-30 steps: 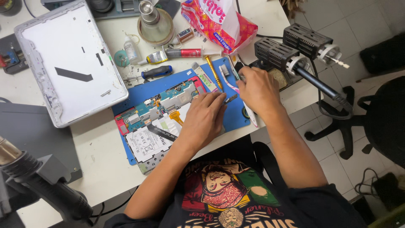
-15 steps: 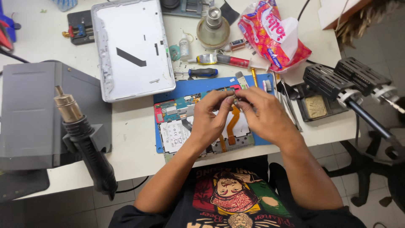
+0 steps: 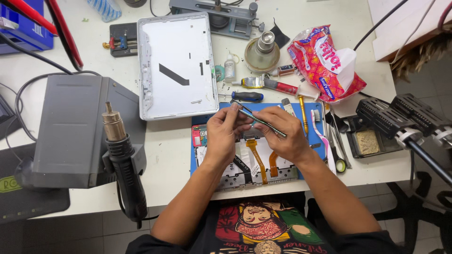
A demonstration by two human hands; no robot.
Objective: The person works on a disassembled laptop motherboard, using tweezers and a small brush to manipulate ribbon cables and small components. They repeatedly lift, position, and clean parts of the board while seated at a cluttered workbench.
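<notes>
An opened tablet point(image 3: 278, 175) with orange flex cables point(image 3: 257, 160) lies on a blue mat point(image 3: 194, 163) at the table's front edge. Both my hands are raised together just above its upper part. Between them is a thin, dark, narrow strip point(image 3: 259, 120), seen edge-on and slanting down to the right; I cannot tell whether it is a board or a tool. My left hand point(image 3: 225, 136) pinches its upper left end. My right hand point(image 3: 284, 136) grips its lower right end. My hands hide the tablet's top half.
A white tablet back cover point(image 3: 176, 66) lies behind the mat. A grey hot-air station point(image 3: 70, 131) and its handpiece point(image 3: 123, 160) stand at the left. A screwdriver point(image 3: 247, 96), a glue tube point(image 3: 269, 85), several hand tools point(image 3: 330, 136), a pink bag point(image 3: 325, 61) and a black iron stand point(image 3: 395, 117) surround the mat.
My hands have lifted off the tablet and come together, now holding the thin strip between them. The camera view has swung left, bringing the hot-air station into view.
</notes>
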